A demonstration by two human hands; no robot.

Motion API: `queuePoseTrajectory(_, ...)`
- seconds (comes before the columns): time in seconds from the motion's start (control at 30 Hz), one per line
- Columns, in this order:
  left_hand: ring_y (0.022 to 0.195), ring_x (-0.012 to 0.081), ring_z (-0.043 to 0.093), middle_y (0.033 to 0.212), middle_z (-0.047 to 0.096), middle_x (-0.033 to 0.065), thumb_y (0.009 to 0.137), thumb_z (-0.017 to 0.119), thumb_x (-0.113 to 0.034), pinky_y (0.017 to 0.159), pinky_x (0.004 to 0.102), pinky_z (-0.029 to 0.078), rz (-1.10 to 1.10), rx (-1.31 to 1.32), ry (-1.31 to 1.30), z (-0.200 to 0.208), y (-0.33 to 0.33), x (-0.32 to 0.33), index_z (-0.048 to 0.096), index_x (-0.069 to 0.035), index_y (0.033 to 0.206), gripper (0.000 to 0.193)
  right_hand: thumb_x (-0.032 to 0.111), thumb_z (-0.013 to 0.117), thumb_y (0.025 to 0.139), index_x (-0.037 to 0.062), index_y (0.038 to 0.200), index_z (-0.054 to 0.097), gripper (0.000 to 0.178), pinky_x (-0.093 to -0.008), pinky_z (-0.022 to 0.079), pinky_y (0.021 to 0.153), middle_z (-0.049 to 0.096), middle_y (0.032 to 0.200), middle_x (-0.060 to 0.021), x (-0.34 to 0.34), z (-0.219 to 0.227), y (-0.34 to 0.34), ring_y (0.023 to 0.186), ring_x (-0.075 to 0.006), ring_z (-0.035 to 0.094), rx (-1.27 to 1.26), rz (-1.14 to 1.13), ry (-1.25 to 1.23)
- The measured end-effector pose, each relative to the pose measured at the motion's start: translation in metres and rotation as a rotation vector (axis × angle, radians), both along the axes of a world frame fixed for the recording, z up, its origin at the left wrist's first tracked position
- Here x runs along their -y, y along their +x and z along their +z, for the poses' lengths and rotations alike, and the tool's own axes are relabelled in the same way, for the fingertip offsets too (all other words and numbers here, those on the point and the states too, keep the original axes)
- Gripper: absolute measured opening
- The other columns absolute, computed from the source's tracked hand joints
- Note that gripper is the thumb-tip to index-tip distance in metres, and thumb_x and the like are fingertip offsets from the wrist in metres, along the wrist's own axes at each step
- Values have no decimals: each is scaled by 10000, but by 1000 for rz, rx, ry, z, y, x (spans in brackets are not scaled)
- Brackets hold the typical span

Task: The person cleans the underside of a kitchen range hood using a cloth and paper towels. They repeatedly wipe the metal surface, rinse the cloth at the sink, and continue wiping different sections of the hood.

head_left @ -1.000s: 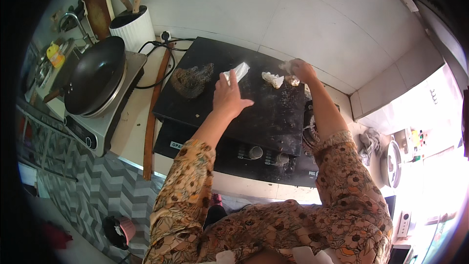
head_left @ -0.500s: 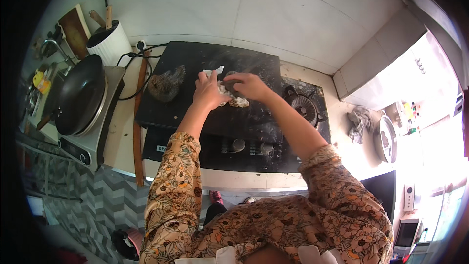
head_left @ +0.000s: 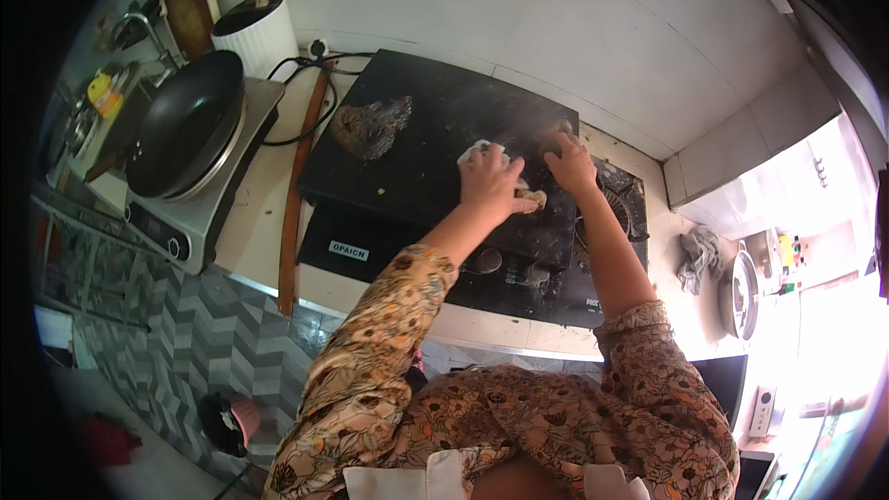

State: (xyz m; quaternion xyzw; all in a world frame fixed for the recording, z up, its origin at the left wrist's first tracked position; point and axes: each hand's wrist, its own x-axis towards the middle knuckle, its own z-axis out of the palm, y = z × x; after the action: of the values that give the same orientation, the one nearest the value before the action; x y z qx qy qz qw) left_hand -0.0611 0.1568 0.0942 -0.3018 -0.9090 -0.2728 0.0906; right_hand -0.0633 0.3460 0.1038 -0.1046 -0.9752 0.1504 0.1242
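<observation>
My left hand (head_left: 491,187) presses down on a crumpled white and yellowish-brown wad of cloth or tissue (head_left: 530,197), fingers bent round it. The wad rests on a flat black panel (head_left: 435,148) lying over the gas stove. Near the panel's far right corner, my right hand (head_left: 572,165) has its fingers curled at the surface. A small greyish thing shows at those fingertips, too blurred to name. A crumpled clear plastic wrap with brown stains (head_left: 373,128) lies on the panel's left part.
Beside my right forearm is a burner (head_left: 607,213). Two knobs (head_left: 483,261) sit along the stove front. Left stand a wooden strip (head_left: 294,194), black cable, a wok (head_left: 185,125) on an induction cooker, and a white knife holder (head_left: 257,37). A grey rag (head_left: 699,255) lies right.
My hands, close together over the wad before, are now apart. The left has moved right across the panel with the wad; the right has reached the far right corner. The view has shifted.
</observation>
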Motion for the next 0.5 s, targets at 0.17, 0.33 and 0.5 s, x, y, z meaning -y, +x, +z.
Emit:
queuePoseTrajectory(0.17,942,303,489,1010,469,93,667,618,-116,729,402,452,-96,194,183,-27,15,-33,557,-133,981,320,234,545,689,227,1100,541,412,-408,439,835,518,1136,-51,13,-4,-6,1047,-296,491,-15,-66,90)
queuePoseTrajectory(0.33,968,204,520,1073,477,82,684,570,11,772,300,457,-193,254,694,11,65,42,461,-108,1123,469,259,550,715,227,1129,506,417,-432,416,865,491,1181,-82,6,-10,-4,1087,-291,472,-11,5,200)
queuePoseTrajectory(0.5,1011,165,508,1162,459,85,665,553,88,814,287,441,-94,945,1620,27,132,188,267,-149,1343,773,304,563,751,208,1182,464,453,-443,410,867,487,1167,-137,-19,-31,-17,1080,-330,471,-34,81,259)
